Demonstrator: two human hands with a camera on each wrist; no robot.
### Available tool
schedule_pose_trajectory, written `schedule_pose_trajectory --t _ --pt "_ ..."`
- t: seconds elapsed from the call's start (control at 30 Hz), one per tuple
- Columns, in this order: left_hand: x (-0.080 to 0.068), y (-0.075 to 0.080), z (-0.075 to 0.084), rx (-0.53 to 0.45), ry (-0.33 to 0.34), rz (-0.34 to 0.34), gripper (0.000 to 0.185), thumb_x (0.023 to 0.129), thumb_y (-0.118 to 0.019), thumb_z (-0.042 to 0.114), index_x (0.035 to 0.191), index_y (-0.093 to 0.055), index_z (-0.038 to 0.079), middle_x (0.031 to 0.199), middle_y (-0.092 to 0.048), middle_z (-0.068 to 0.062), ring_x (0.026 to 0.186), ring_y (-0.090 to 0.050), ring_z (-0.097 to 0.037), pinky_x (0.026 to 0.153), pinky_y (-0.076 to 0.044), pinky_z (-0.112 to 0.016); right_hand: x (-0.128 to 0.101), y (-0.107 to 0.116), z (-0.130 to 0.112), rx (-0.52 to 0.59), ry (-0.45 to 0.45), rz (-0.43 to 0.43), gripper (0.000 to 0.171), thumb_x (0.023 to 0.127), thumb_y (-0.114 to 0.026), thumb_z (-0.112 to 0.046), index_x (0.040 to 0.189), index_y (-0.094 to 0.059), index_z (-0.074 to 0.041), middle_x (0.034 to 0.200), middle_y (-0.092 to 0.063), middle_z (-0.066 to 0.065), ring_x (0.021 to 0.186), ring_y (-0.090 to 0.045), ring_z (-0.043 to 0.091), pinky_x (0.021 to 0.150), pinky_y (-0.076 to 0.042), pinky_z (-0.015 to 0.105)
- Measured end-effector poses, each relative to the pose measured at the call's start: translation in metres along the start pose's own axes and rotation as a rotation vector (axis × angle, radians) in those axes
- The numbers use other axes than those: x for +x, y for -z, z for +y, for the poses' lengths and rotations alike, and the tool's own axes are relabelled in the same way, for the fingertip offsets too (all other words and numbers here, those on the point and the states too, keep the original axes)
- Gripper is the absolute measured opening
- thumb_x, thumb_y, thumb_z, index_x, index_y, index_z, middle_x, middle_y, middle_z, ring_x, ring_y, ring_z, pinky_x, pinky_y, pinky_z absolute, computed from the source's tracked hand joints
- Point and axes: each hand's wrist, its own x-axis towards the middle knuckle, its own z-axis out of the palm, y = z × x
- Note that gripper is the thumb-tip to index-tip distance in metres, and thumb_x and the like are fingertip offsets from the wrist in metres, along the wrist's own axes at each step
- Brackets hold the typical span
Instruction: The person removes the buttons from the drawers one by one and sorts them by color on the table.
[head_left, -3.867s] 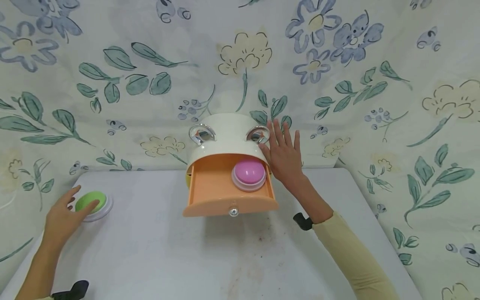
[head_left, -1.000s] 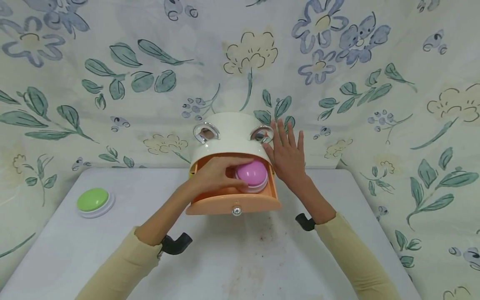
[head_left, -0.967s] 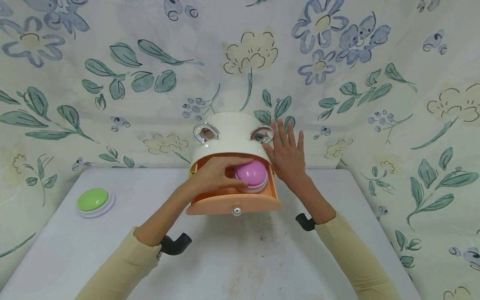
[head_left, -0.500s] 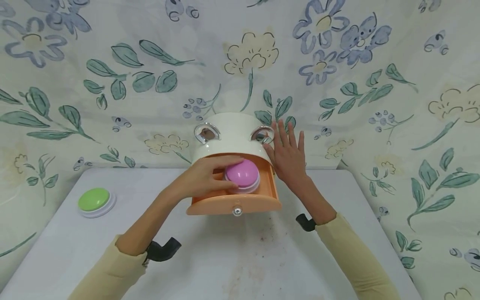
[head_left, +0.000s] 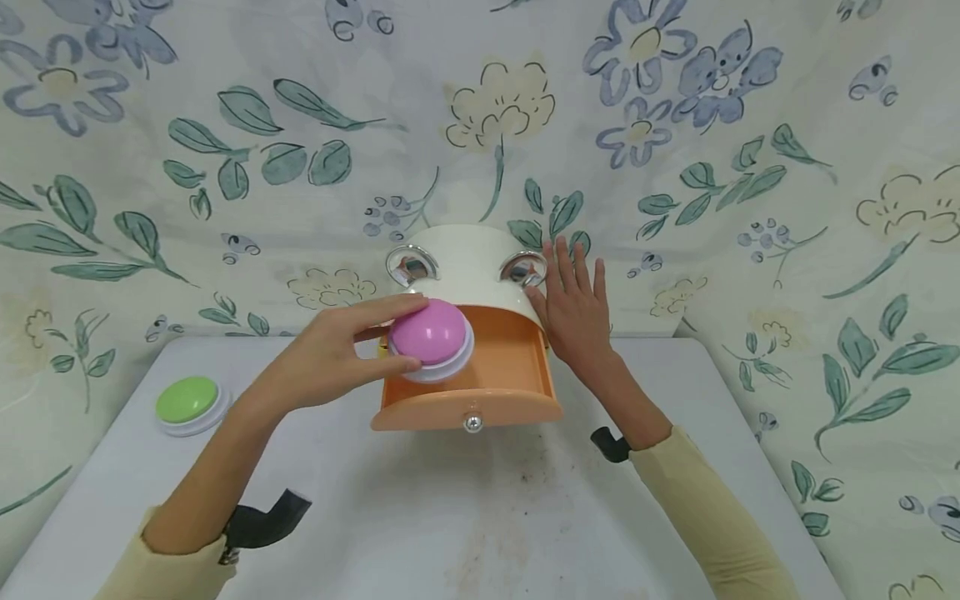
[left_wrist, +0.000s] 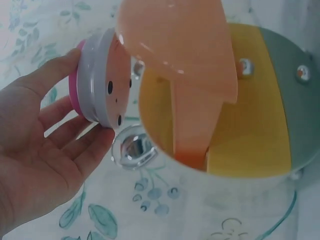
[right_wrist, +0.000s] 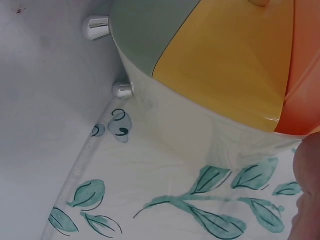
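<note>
Floral cloth (head_left: 225,167) is hanging behind a white table (head_left: 450,517), where a cream drawer cabinet (head_left: 465,267) is standing with its orange drawer (head_left: 480,392) pulled out. The left hand (head_left: 330,358) is pinching a pink dome button (head_left: 427,337) between thumb and fingers, holding it above the drawer's left front corner. The right hand (head_left: 573,317) is pressing flat, fingers straight, against the cabinet's right side, while a green dome button (head_left: 187,402) is sitting well apart at the table's left.

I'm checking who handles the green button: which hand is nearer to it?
Left. The left hand holds the pink button over the orange drawer, nearer the green button. The right hand rests against the cabinet's far side.
</note>
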Motion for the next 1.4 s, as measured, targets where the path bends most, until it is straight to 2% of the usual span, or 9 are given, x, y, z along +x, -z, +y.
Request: schedule_pose_trajectory --t 0.1,0.2,0.33,0.5,0.63,0.77,0.83,0.93,1.4 --pt "-0.014 0.013 -0.003 0.022 -0.011 0.055 0.067 0.084 -0.083 0.019 0.144 -0.054 0.011 0.143 -0.054 -0.011 0.125 -0.054 -0.034 0.098 -0.051 -0.048 0.000 0.001 0.000 -0.007 0.010 0.014 0.066 0.107 -0.045 -0.036 0.158 -0.020 -0.001 0.162 -0.021 0.018 0.149 -0.017 0.036 0.122 -0.002 0.053" --pt "-0.028 0.024 -0.013 0.057 -0.006 0.106 0.068 0.083 -0.083 0.016 0.144 -0.054 0.011 0.143 -0.054 -0.013 0.126 -0.053 -0.036 0.097 -0.050 -0.031 0.000 0.002 0.000 -0.012 0.008 0.012 0.067 0.107 -0.046 -0.036 0.157 -0.020 -0.001 0.162 -0.021 0.018 0.149 -0.017 0.036 0.121 -0.007 0.056" --pt "-0.046 0.037 -0.032 0.093 0.038 0.156 0.070 0.082 -0.084 0.013 0.145 -0.053 0.008 0.144 -0.052 -0.017 0.126 -0.051 -0.041 0.091 -0.039 -0.005 0.000 0.003 -0.001 0.000 -0.006 -0.017 0.068 0.107 -0.045 -0.037 0.158 -0.016 -0.002 0.163 -0.017 0.016 0.150 -0.014 0.034 0.122 0.001 0.052" --pt "-0.066 0.046 -0.061 0.129 0.121 0.174 0.072 0.083 -0.083 0.013 0.146 -0.049 0.003 0.145 -0.048 -0.025 0.122 -0.051 -0.050 0.085 -0.036 0.001 0.001 0.002 -0.001 -0.002 -0.008 -0.016 0.069 0.107 -0.044 -0.038 0.158 -0.016 -0.002 0.163 -0.017 0.016 0.150 -0.014 0.033 0.121 0.004 0.051" --pt "-0.080 0.048 -0.086 0.136 0.224 0.172 0.073 0.088 -0.079 0.021 0.149 -0.044 0.001 0.146 -0.044 -0.030 0.121 -0.050 -0.055 0.083 -0.042 -0.004 0.002 0.001 0.000 -0.020 0.001 0.000 0.069 0.107 -0.045 -0.037 0.158 -0.017 -0.001 0.163 -0.019 0.016 0.149 -0.016 0.034 0.121 -0.006 0.055" --pt "-0.091 0.046 -0.113 0.122 0.318 0.174 0.076 0.091 -0.076 0.026 0.151 -0.038 0.000 0.148 -0.038 -0.033 0.123 -0.046 -0.057 0.086 -0.050 -0.030 0.002 0.001 -0.001 -0.026 0.000 -0.003 0.068 0.107 -0.045 -0.037 0.158 -0.018 -0.001 0.163 -0.019 0.016 0.149 -0.016 0.034 0.121 -0.007 0.055" --pt "-0.094 0.044 -0.126 0.120 0.349 0.178 0.077 0.093 -0.074 0.028 0.152 -0.036 -0.001 0.148 -0.036 -0.035 0.124 -0.044 -0.058 0.087 -0.047 -0.045 0.002 0.001 -0.001 -0.023 -0.005 -0.013 0.068 0.107 -0.045 -0.037 0.158 -0.017 -0.001 0.163 -0.018 0.016 0.150 -0.015 0.033 0.122 -0.004 0.053" --pt "-0.099 0.041 -0.144 0.122 0.384 0.188 0.078 0.094 -0.072 0.032 0.153 -0.033 -0.001 0.149 -0.034 -0.036 0.126 -0.041 -0.059 0.089 -0.043 -0.054 0.001 0.001 -0.001 -0.023 -0.009 -0.016 0.068 0.107 -0.045 -0.036 0.158 -0.017 -0.001 0.163 -0.018 0.016 0.150 -0.015 0.033 0.122 0.001 0.051" --pt "-0.118 0.012 -0.204 0.153 0.466 0.219 0.072 0.100 -0.064 0.029 0.149 -0.030 -0.012 0.145 -0.034 -0.041 0.129 -0.036 -0.059 0.093 -0.041 -0.066 0.001 0.000 0.001 0.006 -0.006 -0.005 0.068 0.107 -0.045 -0.037 0.159 -0.016 -0.003 0.163 -0.018 0.016 0.150 -0.014 0.034 0.122 0.002 0.052"
